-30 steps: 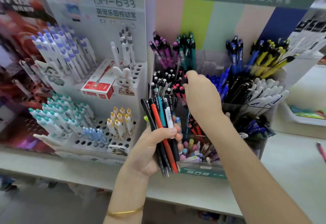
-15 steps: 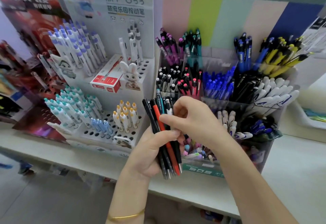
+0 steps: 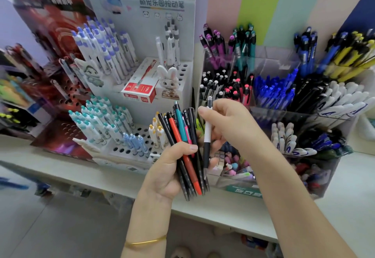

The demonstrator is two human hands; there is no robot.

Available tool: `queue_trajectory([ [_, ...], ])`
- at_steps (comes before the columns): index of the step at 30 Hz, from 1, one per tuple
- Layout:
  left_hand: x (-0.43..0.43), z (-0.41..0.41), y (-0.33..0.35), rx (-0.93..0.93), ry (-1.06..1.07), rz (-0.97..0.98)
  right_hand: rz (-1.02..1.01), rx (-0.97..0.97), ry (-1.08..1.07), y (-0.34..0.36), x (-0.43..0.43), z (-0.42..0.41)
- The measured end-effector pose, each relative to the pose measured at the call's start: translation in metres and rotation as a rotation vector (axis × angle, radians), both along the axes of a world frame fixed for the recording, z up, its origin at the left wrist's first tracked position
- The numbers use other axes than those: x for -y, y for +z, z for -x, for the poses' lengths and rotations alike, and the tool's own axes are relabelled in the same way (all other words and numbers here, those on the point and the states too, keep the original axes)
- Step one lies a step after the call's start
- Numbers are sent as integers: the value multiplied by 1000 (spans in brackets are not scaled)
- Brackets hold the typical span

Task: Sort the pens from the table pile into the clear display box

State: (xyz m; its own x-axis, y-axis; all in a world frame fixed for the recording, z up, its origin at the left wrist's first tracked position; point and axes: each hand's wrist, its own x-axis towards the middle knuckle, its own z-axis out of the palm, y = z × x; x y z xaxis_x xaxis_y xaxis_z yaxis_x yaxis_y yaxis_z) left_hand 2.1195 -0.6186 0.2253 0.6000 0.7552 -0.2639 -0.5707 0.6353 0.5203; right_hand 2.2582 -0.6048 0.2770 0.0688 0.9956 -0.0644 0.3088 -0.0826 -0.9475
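**Pen Sorting: Hand and Part Positions**

We hold the work in front of the left end of the box [image 3: 272, 58], above the front part of the worktop [image 3: 223, 209].

1. Our left hand [image 3: 166, 170] grips a bundle [image 3: 183, 144] of pens, with the thumb laid across the front and the fingers wrapped behind. The bundle stands near upright, tips down and clickers up. We see several black barrels, one orange-red, one teal and one pink.
2. A gold bracelet [image 3: 145, 242] sits on the left wrist.
3. Our right hand [image 3: 231, 123] pinches one white pen [image 3: 207, 133] with a black grip section, holding it near the clicker end with the fingers curled.
4. The white pen hangs upright, tip down, just beside the right side of the bundle. We cannot tell whether it touches the bundle or the left fingertips behind it.
5. The box is clear and tiered. It stands towards the right end of the worktop, near the front edge.
   - Rear row: purple, teal, blue and yellow pens.
   - Middle row: black, red-topped, blue and white pens.
   - Front row: pastel items at the left, then white and dark blue pens.
6. The stand [image 3: 142, 129] is white and perforated, and sits just left of the box. It carries white pens with purple, teal, blue and yellow caps, a red carton [image 3: 140, 89] and a rabbit figure [image 3: 168, 81].
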Motion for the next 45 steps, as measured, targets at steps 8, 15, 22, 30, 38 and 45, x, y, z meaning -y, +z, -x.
queue_trajectory([
  [8,-9,9,-11,-1,7,-18,-31,-166,-102,-6,-12,11],
  [15,-10,16,-13,66,-91,-90,-79,113,-63,-8,-19,24],
  [22,-9,24,-11,135,-143,-70,-90,167,-23,-11,-19,30],
  [30,-13,29,-13,330,-236,32,-106,177,27,-14,-16,25],
  [38,-15,27,-15,134,-110,-64,-103,251,244,0,-6,26],
  [45,-13,22,-15,49,-95,-78,101,-136,236,-8,-11,12],
])
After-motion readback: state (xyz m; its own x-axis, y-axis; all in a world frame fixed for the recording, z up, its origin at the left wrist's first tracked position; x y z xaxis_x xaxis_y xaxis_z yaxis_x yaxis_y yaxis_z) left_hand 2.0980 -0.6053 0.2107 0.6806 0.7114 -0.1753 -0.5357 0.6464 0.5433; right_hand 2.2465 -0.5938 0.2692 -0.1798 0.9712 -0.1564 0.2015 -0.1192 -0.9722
